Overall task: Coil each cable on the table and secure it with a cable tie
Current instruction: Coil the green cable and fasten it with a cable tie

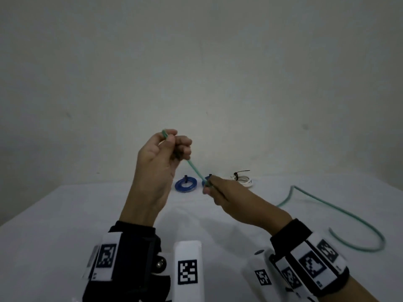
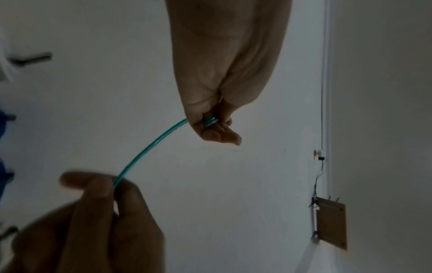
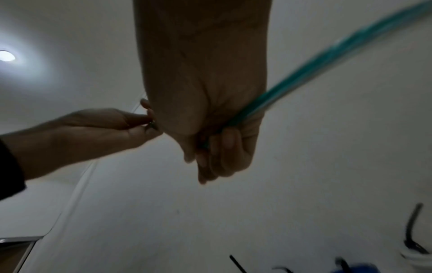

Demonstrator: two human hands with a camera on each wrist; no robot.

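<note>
Green cable: the green cable (image 1: 195,168) ran from the left hand (image 1: 161,162), raised above the bench (image 1: 65,214), down to the right hand (image 1: 220,190); past the right hand its long remainder lay in a loose curve on the bench at the right, with the far end free.

Left hand: its fingers (image 1: 184,147) were curled round the cable near one end, and a short tip stuck out above the thumb. In the left wrist view two strands seemed to sit side by side in the pinch, so a first small loop may have been started; I cannot tell for sure.

Right hand: it pinched the cable between thumb and fingertips a little further along, with the span between the two hands drawn nearly straight.

How it will likely handle: light, thin and springy. It held a smooth bow between the hands instead of drooping, so coils will probably try to spring open. The jacket looked glossy and may slide through a loose pinch.

Where to take hold: judged best to keep the left hand as the anchor on the gathered turns, and let the right feed slack in short lengths.

Done already: two blue coils (image 1: 185,185) and a white coil (image 1: 245,180) sat at the back of the bench, each with a black cable tie (image 1: 239,172) on it.

Risk: the loose tail could snag or drag across the bench.
</note>
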